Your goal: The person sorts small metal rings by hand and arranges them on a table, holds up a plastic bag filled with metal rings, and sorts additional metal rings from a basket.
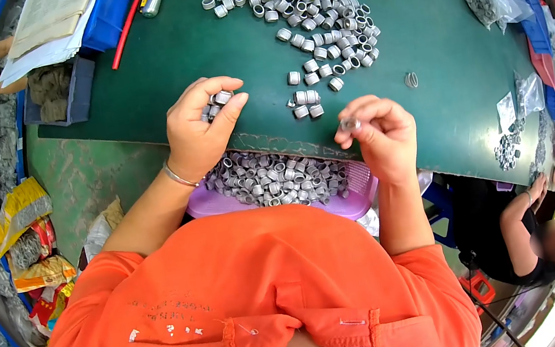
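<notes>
My left hand [201,124] is curled around several short grey metal sleeves [221,99] near the front edge of the table. Between the thumb and fingertips of my right hand [383,131] is one metal sleeve [349,124], held above the table edge. A few more sleeves [307,97] stand together on the tabletop between my hands. Farther back lies a large loose pile of the same sleeves [309,5]. Below the edge, in front of my body, a purple basket [361,198] holds many more of them. A thin wire-like coil [411,80] lies alone to the right.
The green table [166,67] carries a red stick [127,26], a grey bin with cloth [77,92] and a blue box [111,14] at left. Plastic bags [493,1] and small parts [510,150] lie at right. Another person [519,230] sits there; someone's arms reach in at far left.
</notes>
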A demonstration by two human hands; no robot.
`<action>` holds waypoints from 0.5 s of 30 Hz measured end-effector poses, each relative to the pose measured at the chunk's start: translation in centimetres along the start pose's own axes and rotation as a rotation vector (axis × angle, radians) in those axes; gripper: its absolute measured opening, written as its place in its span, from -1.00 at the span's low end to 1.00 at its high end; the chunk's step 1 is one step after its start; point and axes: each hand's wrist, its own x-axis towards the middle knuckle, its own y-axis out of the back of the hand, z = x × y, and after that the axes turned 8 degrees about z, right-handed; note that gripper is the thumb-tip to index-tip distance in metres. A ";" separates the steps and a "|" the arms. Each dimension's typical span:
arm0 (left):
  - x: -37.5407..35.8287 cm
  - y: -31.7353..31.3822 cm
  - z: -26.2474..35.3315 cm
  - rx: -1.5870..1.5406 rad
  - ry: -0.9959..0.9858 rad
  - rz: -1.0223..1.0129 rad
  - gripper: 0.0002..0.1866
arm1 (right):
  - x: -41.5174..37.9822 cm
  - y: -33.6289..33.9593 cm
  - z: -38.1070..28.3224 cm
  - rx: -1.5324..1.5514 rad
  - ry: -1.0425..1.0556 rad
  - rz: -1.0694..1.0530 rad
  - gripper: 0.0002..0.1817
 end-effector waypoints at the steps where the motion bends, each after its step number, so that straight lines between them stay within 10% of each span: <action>1: 0.1 0.0 0.0 0.001 -0.004 0.001 -0.86 | -0.1 0.0 0.1 -0.116 0.144 -0.114 -0.90; 5: 0.1 0.0 0.1 -0.006 -0.010 -0.002 -0.86 | 0.2 -0.4 -1.4 -0.654 0.280 -0.256 -0.75; 11: 0.1 0.0 0.1 -0.008 -0.004 -0.009 -0.86 | 3.2 -1.3 1.0 -1.326 0.725 0.128 -0.78; 13: 0.2 0.0 0.1 0.004 -0.010 0.000 -0.86 | 3.2 -0.4 1.5 -1.311 0.720 0.116 -0.79; 15: 0.1 0.0 0.1 -0.019 -0.009 0.003 -0.87 | 2.5 -0.4 1.5 -0.785 0.271 0.240 -0.83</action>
